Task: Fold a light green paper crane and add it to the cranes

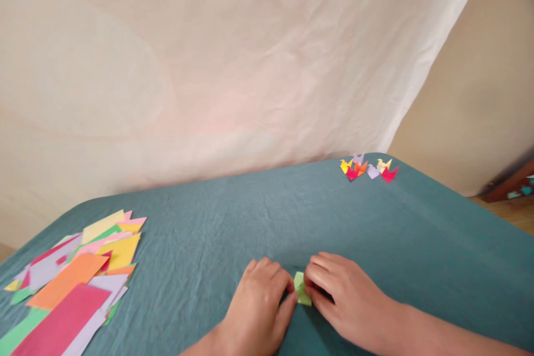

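A small folded piece of light green paper (301, 288) is at the near middle of the table, between my two hands. My left hand (263, 303) pinches its left edge with thumb and index finger, the other fingers curled. From the other side, my right hand (344, 292) has its thumb and fingertips closed on the paper's right edge. The fingers hide part of the paper, so its full folded shape cannot be made out.
A dark green cloth covers the table (217, 222). Loose coloured paper sheets (69, 283) lie in an overlapping pile at the left. Several small folded paper birds (354, 171) stand near the far right corner. Behind the table hangs a pale sheet (233, 67).
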The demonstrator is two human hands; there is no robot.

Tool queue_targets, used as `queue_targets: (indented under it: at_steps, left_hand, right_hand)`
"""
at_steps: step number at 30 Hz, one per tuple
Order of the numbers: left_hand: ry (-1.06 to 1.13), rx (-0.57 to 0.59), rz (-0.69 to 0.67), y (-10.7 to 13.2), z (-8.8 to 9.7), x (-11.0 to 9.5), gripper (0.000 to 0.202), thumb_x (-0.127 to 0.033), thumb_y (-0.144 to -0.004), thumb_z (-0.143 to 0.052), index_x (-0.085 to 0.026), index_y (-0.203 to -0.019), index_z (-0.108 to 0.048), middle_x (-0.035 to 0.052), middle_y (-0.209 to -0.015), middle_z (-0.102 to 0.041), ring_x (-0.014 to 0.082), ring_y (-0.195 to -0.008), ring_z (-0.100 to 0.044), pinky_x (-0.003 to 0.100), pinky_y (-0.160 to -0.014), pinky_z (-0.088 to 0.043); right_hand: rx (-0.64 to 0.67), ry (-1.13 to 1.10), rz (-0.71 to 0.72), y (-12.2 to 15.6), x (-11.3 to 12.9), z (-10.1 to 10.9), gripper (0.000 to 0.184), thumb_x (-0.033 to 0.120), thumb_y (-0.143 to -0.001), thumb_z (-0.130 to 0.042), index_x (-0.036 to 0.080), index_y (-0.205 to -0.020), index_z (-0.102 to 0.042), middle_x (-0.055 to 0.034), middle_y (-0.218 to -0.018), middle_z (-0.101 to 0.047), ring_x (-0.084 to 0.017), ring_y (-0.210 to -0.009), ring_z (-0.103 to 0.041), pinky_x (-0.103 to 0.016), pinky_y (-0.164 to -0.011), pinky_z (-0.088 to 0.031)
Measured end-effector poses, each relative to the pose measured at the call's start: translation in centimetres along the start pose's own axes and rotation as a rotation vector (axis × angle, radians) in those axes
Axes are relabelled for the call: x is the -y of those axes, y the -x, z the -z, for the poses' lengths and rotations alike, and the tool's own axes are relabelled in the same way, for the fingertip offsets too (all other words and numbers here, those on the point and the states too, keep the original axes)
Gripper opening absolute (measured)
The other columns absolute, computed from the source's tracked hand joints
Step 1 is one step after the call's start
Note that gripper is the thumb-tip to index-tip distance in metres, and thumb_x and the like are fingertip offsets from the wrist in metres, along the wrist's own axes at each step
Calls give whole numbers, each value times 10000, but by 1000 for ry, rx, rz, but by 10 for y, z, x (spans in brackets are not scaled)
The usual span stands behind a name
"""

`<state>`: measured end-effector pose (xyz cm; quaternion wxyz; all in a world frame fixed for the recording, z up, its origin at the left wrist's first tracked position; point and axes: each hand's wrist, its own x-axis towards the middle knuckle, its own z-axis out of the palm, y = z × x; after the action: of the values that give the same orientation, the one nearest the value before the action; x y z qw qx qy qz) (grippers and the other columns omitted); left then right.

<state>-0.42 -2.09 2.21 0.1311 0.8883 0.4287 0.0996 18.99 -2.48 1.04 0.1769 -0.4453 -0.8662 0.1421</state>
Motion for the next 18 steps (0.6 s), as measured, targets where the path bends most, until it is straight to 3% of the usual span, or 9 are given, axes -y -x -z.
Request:
queue_targets:
  at_steps: [6, 12, 18]
  left_hand:
    - [-319, 60, -260, 2, -11, 6, 148, -114, -907, -406, -171, -845, -528, 41, -832, -557, 203, -733, -469, 355, -673, -322]
    - [-357, 15, -296, 4, -13, 8, 134, -95, -889, -425, -173, -827, -514, 30, -800, -545, 193, -699, -452, 345, -644, -289]
    - [-343, -72, -308, 7, -17, 10, 157, -84, -875, -448, -178, -755, -483, 16, -741, -521, 185, -660, -425, 343, -623, -243]
  right_hand:
    - [-50, 76, 145, -1, 1, 1, 74, 134, -862, -570, 173, -808, -538, -32, -929, -571, -193, -861, -479, -327, -753, -357]
    - [11, 263, 336, -1, 0, 1, 116, 118, -878, -520, 154, -773, -553, -37, -802, -561, -195, -769, -464, -347, -682, -355]
    - [27, 294, 396, 0, 5, 6, 82, 121, -881, -504, 141, -835, -569, -75, -918, -581, -214, -846, -475, -347, -717, -361]
